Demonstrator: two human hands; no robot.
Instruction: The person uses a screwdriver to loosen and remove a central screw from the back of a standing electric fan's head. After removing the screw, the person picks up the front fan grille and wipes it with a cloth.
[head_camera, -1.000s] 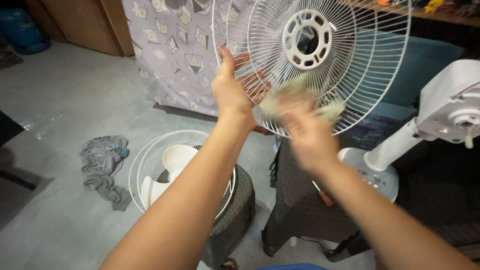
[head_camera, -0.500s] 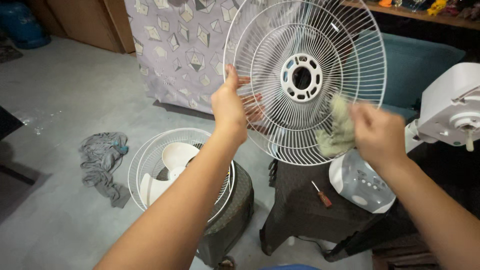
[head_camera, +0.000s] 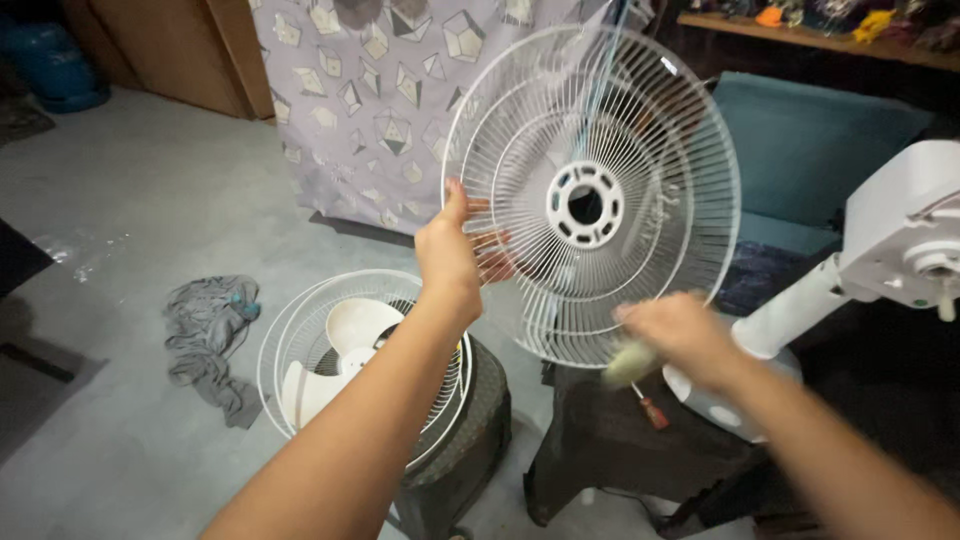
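My left hand (head_camera: 455, 255) grips the left rim of a white wire fan guard (head_camera: 640, 130) and holds it upright in front of me. My right hand (head_camera: 680, 335) is blurred below the guard's lower edge, closed on a pale yellowish cloth (head_camera: 632, 362) that sticks out to its left. The guard's round hub (head_camera: 585, 205) faces me.
A second fan guard with white blades (head_camera: 345, 340) lies on a dark stool (head_camera: 470, 440) at lower left. A white fan body and base (head_camera: 900, 240) stand at right on a dark table, with a screwdriver (head_camera: 652, 410). A grey rag (head_camera: 210, 320) lies on the concrete floor.
My right hand with the cloth has dropped from the guard's lower right wires to below its rim. The guard has shifted slightly lower and left in view.
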